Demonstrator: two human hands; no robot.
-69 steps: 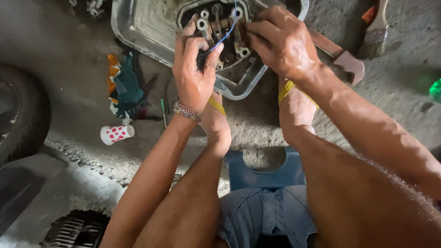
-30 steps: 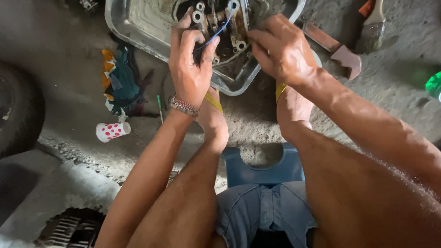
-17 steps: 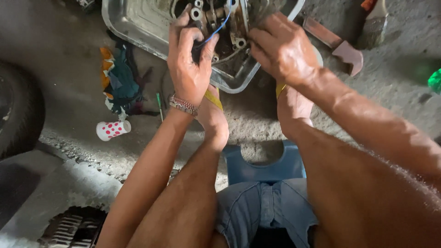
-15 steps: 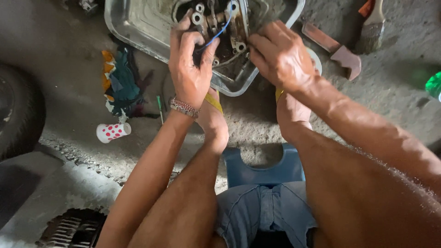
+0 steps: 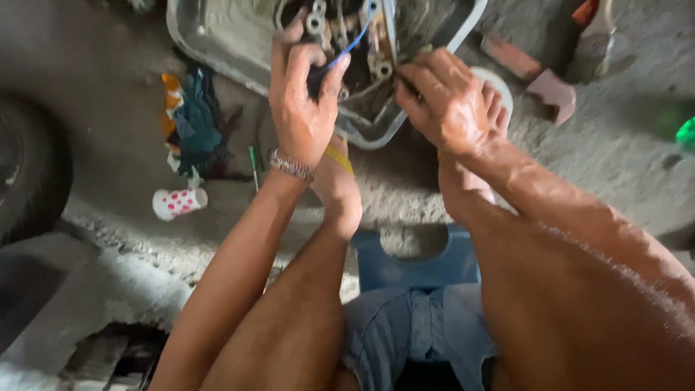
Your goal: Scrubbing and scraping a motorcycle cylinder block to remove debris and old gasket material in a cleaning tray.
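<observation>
At the near edge of the concrete floor [image 5: 108,80], a blue stool [image 5: 416,261] is seen between the person's bare knees. Beyond it, both forearms are stretched forward. The left hand [image 5: 304,108], a beaded bracelet [image 5: 292,166] on its wrist, is raised with the grip clenched around a blue wire [image 5: 352,45]. The right hand [image 5: 449,101] is curled knuckles-up at the mechanical part [image 5: 362,51]; whether anything is gripped cannot be told. That part lies in a grey metal tray [image 5: 217,43] at the far edge. To the left, a dotted cup [image 5: 179,203], rags [image 5: 194,127] and a tyre [image 5: 29,174] are seen; the part is partly hidden by both hands.
</observation>
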